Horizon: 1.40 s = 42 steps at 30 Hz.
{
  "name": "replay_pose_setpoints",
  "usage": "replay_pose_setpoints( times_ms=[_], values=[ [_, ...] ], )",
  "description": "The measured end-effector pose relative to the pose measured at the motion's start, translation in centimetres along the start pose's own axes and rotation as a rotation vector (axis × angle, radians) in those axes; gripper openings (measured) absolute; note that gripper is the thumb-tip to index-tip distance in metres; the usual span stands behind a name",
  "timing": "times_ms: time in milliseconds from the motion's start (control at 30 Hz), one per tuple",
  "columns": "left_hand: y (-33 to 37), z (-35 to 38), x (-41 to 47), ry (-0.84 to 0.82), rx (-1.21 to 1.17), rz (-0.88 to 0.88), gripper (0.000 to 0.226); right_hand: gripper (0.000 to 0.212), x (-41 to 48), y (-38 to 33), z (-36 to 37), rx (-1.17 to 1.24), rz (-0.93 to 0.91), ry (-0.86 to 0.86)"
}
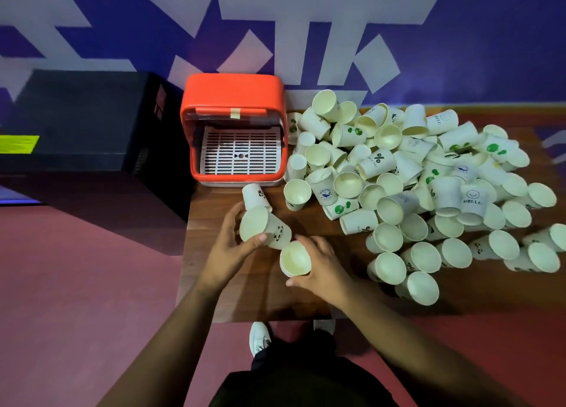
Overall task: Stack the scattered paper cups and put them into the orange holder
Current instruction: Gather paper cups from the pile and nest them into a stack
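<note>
My left hand (pixel 228 247) grips a white paper cup with a panda print (pixel 265 227), its mouth tilted toward me. My right hand (pixel 321 268) holds a second paper cup (pixel 294 259) just below and to the right of the first, mouth up. Another panda cup (pixel 255 195) lies on its side right behind the held one. The orange holder (pixel 232 92) stands at the back left of the table with its front open and a white slotted tray (pixel 240 152) inside, no cups in it. A large heap of paper cups (pixel 413 186) covers the right side.
The wooden table (pixel 214 284) ends just left of the holder and at my feet. A black box (pixel 85 121) stands left of the table. A blue and white patterned wall (pixel 306 23) runs behind. Red floor lies to the left and below.
</note>
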<state>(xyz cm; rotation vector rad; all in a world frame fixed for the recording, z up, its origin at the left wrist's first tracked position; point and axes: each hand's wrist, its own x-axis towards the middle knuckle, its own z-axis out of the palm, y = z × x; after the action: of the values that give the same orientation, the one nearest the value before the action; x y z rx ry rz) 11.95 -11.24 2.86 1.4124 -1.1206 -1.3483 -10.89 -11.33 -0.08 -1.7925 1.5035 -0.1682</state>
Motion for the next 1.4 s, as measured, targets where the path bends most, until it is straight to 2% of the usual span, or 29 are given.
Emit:
replay_pose_setpoints(
  times_ms=[67, 167, 233, 333, 467, 600, 700, 800, 933, 1000, 1100, 1167, 1233, 1300, 1400],
  values=[
    [0.1, 0.7, -0.4, -0.039, -0.064, 0.002, 0.084, 0.086, -0.4, 0.2, -1.0, 0.138, 0.015, 0.010],
    [0.1, 2.1, -0.7, -0.104, -0.065, 0.006, 0.072, 0.047, -1.2, 0.5, -3.3, 0.424, 0.051, 0.055],
    [-0.4, 3.0, -0.6, -0.167, 0.002, -0.013, 0.069, 0.035, -1.8, 0.6, -4.6, 0.529, 0.057, 0.078],
    [-1.5, 4.2, -0.2, -0.255, 0.212, 0.006, 0.075, 0.035, -2.0, 0.4, -5.2, 0.546, 0.026, 0.038],
    [-2.8, 5.2, 0.4, -0.291, 0.427, 0.031, 0.083, 0.035, -1.4, 0.8, -3.5, 0.544, 0.022, -0.012],
    [-4.2, 5.3, 0.4, -0.342, 0.445, -0.015, 0.086, 0.042, -0.4, 1.7, -1.9, 0.411, -0.013, 0.003],
    [-4.8, 5.5, 0.5, -0.329, 0.482, 0.018, 0.089, 0.044, 0.4, 2.6, -1.6, 0.329, -0.070, 0.016],
    [-5.1, 6.0, 0.7, -0.291, 0.481, 0.034, 0.090, 0.044, 1.2, 3.0, -2.0, 0.308, -0.114, 0.025],
    [-4.9, 6.0, 1.0, -0.297, 0.462, -0.054, 0.092, 0.040, 2.5, 3.8, -2.8, 0.305, -0.113, -0.013],
    [-4.3, 5.7, 1.3, -0.213, 0.408, -0.122, 0.085, 0.037, 3.4, 4.5, -3.5, 0.319, -0.080, 0.001],
    [-4.1, 4.2, 3.0, 0.122, 0.345, -0.237, 0.065, 0.032, 5.3, 5.2, -5.1, 0.345, -0.055, 0.025],
    [-4.4, 2.7, 4.7, 0.375, 0.453, -0.278, 0.064, 0.029, 6.9, 5.4, -6.1, 0.320, -0.064, 0.042],
    [-4.4, 1.5, 6.5, 0.556, 0.585, -0.342, 0.063, 0.027, 8.5, 5.5, -6.9, 0.278, -0.083, 0.045],
    [-4.3, 0.4, 8.3, 0.643, 0.673, -0.464, 0.071, 0.026, 10.1, 5.3, -7.3, 0.218, -0.087, 0.044],
    [-4.7, -1.4, 10.7, 0.611, 0.745, -0.616, 0.089, 0.027, 12.0, 4.4, -7.3, 0.118, -0.083, 0.048]
  ],
)
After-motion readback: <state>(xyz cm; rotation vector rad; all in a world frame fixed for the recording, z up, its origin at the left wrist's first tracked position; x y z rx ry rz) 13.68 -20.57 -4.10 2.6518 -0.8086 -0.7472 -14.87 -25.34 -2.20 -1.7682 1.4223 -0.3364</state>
